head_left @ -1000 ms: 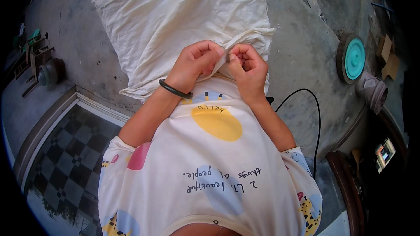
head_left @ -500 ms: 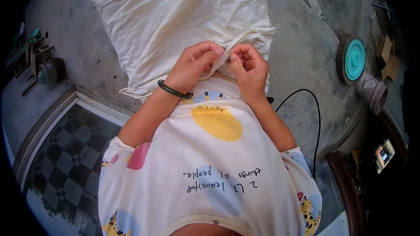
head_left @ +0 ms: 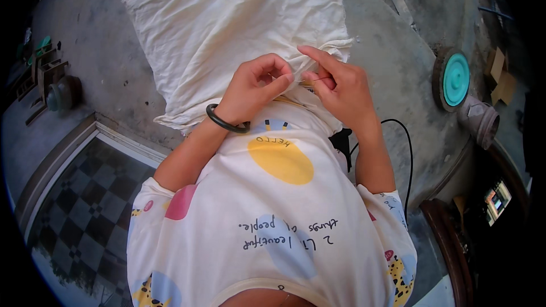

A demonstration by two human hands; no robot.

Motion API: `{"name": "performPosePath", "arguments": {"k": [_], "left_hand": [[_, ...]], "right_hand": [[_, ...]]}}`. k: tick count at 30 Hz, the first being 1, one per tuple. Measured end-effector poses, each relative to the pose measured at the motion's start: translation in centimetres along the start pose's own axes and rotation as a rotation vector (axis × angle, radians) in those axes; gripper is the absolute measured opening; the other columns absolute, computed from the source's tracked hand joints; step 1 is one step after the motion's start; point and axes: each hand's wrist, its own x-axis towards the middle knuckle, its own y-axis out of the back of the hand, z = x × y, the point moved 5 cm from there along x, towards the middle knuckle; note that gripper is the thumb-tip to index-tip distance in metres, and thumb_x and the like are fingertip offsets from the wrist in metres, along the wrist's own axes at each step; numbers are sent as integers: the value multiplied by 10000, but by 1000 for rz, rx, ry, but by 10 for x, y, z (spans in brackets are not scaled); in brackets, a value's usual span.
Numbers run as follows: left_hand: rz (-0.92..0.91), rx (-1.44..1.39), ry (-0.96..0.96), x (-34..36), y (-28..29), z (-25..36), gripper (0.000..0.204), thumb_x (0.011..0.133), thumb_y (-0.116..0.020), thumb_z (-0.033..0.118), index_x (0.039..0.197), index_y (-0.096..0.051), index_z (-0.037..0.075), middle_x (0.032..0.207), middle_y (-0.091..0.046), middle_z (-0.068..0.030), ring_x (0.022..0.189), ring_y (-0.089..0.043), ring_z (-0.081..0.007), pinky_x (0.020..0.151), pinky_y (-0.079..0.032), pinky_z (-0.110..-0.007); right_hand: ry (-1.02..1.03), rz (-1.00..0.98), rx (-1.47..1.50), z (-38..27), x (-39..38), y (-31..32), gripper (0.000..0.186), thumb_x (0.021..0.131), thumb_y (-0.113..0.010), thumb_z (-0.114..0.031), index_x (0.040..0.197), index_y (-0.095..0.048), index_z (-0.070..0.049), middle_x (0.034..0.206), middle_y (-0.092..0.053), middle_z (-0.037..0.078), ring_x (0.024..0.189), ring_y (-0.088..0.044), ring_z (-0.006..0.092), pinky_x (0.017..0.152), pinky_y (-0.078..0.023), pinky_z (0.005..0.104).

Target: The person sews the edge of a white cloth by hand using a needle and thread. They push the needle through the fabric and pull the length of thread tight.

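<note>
A cream cloth [head_left: 227, 28] lies spread across my lap, creased, with a bunched edge near my hands. My left hand [head_left: 256, 88], with a dark bangle [head_left: 227, 119] on the wrist, is closed, thumb and forefinger pinching the cloth's edge. Just to its right, my right hand [head_left: 344, 88] pinches a thin dark sliver that looks like a needle [head_left: 321, 79], while its forefinger points out toward the left. A fine pale thread [head_left: 301, 81] shows between the two hands. The fingertips hide part of both.
A round turquoise lid [head_left: 455, 79] and a grey ribbed pipe-shaped pot [head_left: 479, 119] stand at the right, beside cardboard [head_left: 501, 79]. A black cable [head_left: 410, 153] curves over the concrete floor [head_left: 392, 62]. Wooden stools [head_left: 48, 74] stand at the left, near a checkered tiled area [head_left: 91, 193].
My right hand has drawn back to the right from the cloth and its forefinger has straightened. The needle and thread now show. My left hand stays nearly in place.
</note>
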Motion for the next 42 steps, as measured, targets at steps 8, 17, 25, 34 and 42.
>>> {"name": "performPosePath", "arguments": {"k": [8,17,25,34,42], "left_hand": [[171,589,-321,-26,-2,35,213,827,-763,88,976,-622,32,854,-648,-42,767,-602,-149,709,-468,-281],[253,645,-437,-43,4,59,239,776,-782,71,930,-606,22,837,-631,-76,756,-613,-221,704,-479,-310],[391,1002,-627,-53,2,58,300,721,-774,26,897,-534,66,881,-616,-73,749,-588,-289,645,-442,-386],[493,1023,-712,-63,6,58,274,726,-771,22,877,-545,55,865,-613,-87,770,-597,-307,667,-454,-390],[455,902,-654,-63,10,60,234,734,-773,13,819,-557,46,849,-605,-92,767,-593,-301,646,-453,-377]], "right_hand": [[19,-131,-59,-12,16,14,128,826,-734,-76,951,-755,-69,788,-713,77,614,-651,182,561,-484,278],[251,-54,-189,-35,15,35,165,795,-756,-27,947,-772,-89,610,-542,48,494,-484,143,481,-371,300],[286,29,-179,-42,16,36,114,784,-755,-5,882,-754,-63,608,-523,45,462,-434,142,445,-318,288],[236,35,-150,-39,18,35,77,788,-744,-7,849,-738,-52,627,-550,34,463,-432,117,445,-315,276],[259,9,-167,-41,17,37,86,817,-724,20,894,-731,-19,641,-547,27,495,-436,92,463,-314,261]]}}
